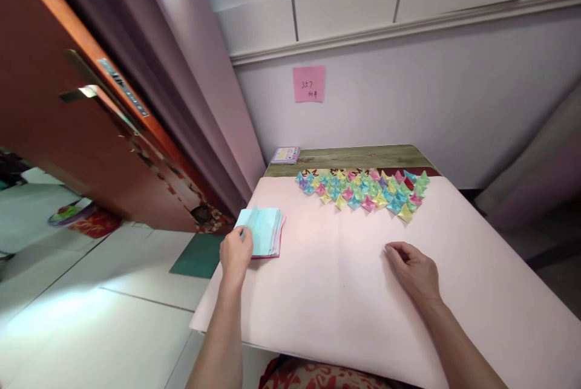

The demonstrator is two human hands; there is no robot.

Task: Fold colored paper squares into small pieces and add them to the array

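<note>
At the table's left side, my left hand (236,251) pinches the near left edge of a light blue paper sheet (263,233) on top of a stack of square coloured papers. The sheet looks slightly raised along a crease, and the fingers hide its left corner. My right hand (415,269) rests on the pink table cover to the right, fingers curled together with nothing visible in them. Beyond both hands lies a cluster of small folded paper pieces (363,189) in blue, green, yellow and pink, set in rows.
The pink cover (318,292) spreads over most of the table. At the far left corner sits a small stack of printed packs (285,155) on the wooden-patterned surface (354,158). A pink note (309,84) is stuck to the wall. A brown door (91,135) stands at left.
</note>
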